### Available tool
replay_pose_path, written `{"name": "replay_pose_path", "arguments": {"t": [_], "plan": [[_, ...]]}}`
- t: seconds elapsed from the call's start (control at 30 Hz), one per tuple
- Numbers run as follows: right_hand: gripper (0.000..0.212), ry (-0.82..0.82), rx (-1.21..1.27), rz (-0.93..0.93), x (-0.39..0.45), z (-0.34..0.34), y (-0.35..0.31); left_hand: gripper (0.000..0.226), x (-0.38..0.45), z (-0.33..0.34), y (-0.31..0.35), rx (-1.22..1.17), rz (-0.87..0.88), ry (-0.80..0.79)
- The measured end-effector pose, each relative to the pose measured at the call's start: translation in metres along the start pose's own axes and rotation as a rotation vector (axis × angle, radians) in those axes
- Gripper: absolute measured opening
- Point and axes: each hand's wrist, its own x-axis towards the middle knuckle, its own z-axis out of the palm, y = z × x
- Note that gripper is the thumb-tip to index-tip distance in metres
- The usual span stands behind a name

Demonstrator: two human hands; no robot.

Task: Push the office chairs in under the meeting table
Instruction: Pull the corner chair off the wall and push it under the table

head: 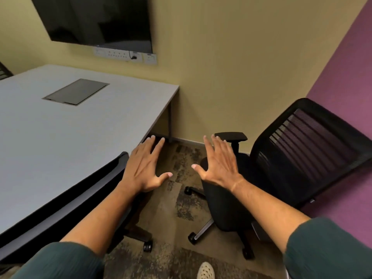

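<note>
The grey meeting table (60,141) fills the left of the view. One black office chair (84,200) is tucked against its near edge, only the backrest top and a castor showing. A second black mesh-backed chair (298,150) stands out on the carpet at the right, turned away from the table, near the purple wall. My left hand (147,168) hovers with straight spread fingers just past the tucked chair's backrest, holding nothing. My right hand (219,162) is also spread flat in the air, in front of the free chair's seat and armrest (231,136).
A dark screen (96,23) hangs on the yellow wall above a row of sockets (124,55). A cable hatch (76,91) is set in the tabletop. Patterned carpet (177,198) lies between table and free chair. My shoe (205,271) shows at the bottom.
</note>
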Motion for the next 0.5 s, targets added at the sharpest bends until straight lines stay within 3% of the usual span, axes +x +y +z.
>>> {"name": "replay_pose_path", "arguments": {"t": [0.5], "plan": [[0.101, -0.020, -0.096, 0.428, 0.014, 0.001, 0.195, 0.109, 0.208, 0.056, 0.138, -0.043, 0.354, -0.053]]}}
